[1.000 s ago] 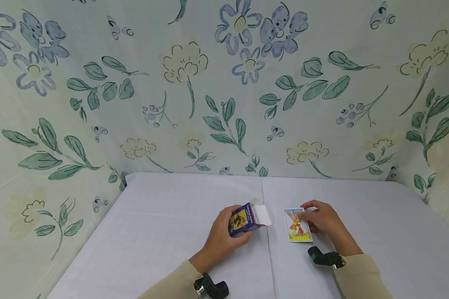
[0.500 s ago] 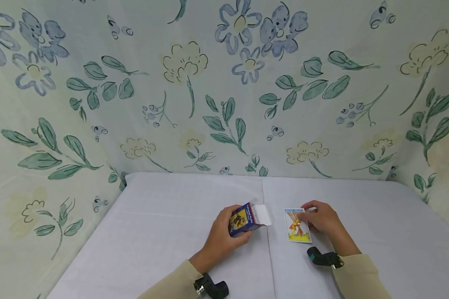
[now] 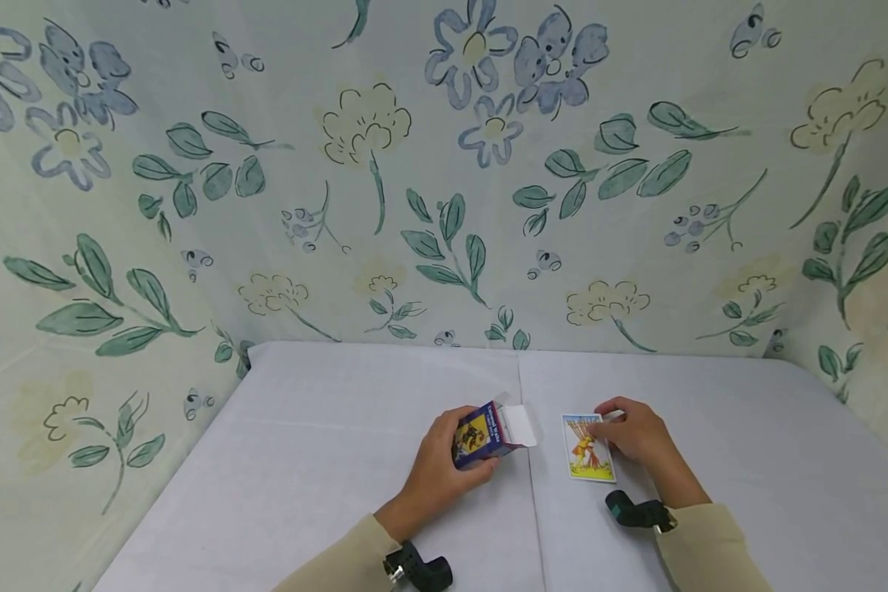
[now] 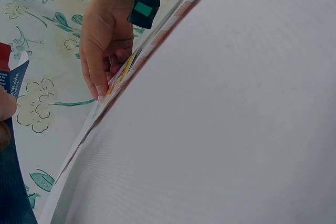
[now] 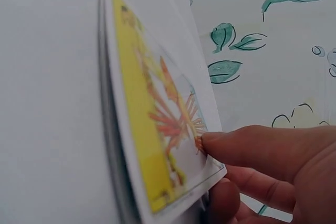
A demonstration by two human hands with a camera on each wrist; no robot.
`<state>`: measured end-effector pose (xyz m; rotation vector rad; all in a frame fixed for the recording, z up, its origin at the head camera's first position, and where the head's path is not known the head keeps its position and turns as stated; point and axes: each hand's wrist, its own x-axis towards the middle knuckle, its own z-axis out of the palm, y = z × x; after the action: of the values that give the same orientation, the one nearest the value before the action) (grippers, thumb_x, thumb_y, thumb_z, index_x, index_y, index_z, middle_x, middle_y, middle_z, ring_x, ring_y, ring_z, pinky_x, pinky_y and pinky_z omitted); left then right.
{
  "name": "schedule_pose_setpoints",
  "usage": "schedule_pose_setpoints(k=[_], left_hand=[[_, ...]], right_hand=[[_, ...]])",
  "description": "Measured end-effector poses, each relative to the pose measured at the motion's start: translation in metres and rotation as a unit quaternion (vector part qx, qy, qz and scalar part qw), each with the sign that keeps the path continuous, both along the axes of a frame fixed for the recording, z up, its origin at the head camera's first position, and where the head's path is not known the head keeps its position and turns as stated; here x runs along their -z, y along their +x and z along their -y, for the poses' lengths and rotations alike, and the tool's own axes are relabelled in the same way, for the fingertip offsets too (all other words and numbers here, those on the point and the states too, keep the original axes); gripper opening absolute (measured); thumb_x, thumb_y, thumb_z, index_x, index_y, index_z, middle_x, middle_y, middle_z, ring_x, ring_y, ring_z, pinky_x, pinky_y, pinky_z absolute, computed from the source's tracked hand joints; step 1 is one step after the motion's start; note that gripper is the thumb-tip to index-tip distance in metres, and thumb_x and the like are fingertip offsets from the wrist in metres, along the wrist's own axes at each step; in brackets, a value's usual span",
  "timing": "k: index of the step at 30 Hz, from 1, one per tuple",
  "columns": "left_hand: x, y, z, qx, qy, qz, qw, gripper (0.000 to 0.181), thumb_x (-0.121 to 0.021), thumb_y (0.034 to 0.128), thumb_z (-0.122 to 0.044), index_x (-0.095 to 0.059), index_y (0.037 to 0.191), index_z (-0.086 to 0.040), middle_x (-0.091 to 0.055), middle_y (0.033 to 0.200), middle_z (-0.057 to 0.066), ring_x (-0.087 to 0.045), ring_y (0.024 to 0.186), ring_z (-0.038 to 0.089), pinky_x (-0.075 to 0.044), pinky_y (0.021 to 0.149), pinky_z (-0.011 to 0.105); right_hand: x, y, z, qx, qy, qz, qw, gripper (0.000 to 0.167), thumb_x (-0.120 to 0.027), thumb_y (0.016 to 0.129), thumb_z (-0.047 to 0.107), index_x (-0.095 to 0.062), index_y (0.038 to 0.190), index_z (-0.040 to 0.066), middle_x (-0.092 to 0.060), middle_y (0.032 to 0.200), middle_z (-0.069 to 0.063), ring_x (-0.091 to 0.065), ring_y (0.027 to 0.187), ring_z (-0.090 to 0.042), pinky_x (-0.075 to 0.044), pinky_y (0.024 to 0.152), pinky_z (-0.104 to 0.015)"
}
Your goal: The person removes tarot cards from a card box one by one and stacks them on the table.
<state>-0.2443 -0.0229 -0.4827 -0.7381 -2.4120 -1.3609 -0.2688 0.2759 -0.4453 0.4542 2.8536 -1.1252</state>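
Observation:
My left hand (image 3: 438,459) grips a dark blue tarot card box (image 3: 481,437), tilted, with its white end flap open toward the right. A slice of that box (image 4: 13,177) and a fingertip appear at the left edge of the left wrist view. To the right, a tarot card (image 3: 583,462) with a yellow base shows a figure carrying a bundle of sticks. My right hand (image 3: 642,434) pinches its right side, thumb on the printed face. In the right wrist view, fingers (image 5: 224,198) curl under the card's edge. Whether more cards lie beneath cannot be told.
A white cloth covers the table (image 3: 303,460), with a crease running front to back between the hands. Behind and beside it hangs a floral curtain (image 3: 444,197). A black wrist camera (image 3: 640,510) sits on the right forearm, another (image 3: 418,567) on the left.
The card's near end has shifted slightly left, and my right wrist has moved slightly left too. My left hand and the box look still.

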Motion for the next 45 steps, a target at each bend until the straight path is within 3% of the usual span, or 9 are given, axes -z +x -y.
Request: schedule_pose_setpoints(k=[30,38,45], left_hand=[[-0.0028,0.0014,-0.0005,0.003,0.002,0.015,0.9999,0.07,-0.077,0.0794,-0.037,-0.043,0.138,-0.016,-0.053,0.125,-0.002,-0.049,0.104,0.011,-0.048,0.086,0.028],[-0.0032,0.0011,-0.0002,0.002,0.001,0.017,0.9999,0.071,-0.076,0.0796,-0.04,-0.043,0.138,-0.016,-0.054,0.126,0.003,-0.049,0.104,0.011,-0.048,0.086,0.029],[-0.0037,0.0017,-0.0008,0.002,0.0,0.017,0.9998,0.07,-0.076,0.0795,-0.041,-0.044,0.137,-0.017,-0.054,0.124,-0.001,-0.049,0.103,0.011,-0.048,0.085,0.028]], right_hand=[[-0.0001,0.0008,0.0038,-0.001,0.02,-0.003,0.9998,0.038,-0.072,0.083,0.019,-0.06,0.113,-0.001,-0.057,0.094,-0.019,-0.054,0.082,-0.03,-0.049,0.066,-0.034],[-0.001,0.0008,0.004,0.004,0.016,-0.002,0.9999,0.037,-0.072,0.083,0.018,-0.06,0.113,0.0,-0.058,0.093,-0.018,-0.054,0.081,-0.03,-0.052,0.068,-0.035],[-0.0006,0.0003,0.0025,0.001,0.017,0.0,0.9999,0.038,-0.072,0.083,0.018,-0.059,0.114,-0.001,-0.057,0.093,-0.019,-0.054,0.081,-0.029,-0.051,0.065,-0.033]])
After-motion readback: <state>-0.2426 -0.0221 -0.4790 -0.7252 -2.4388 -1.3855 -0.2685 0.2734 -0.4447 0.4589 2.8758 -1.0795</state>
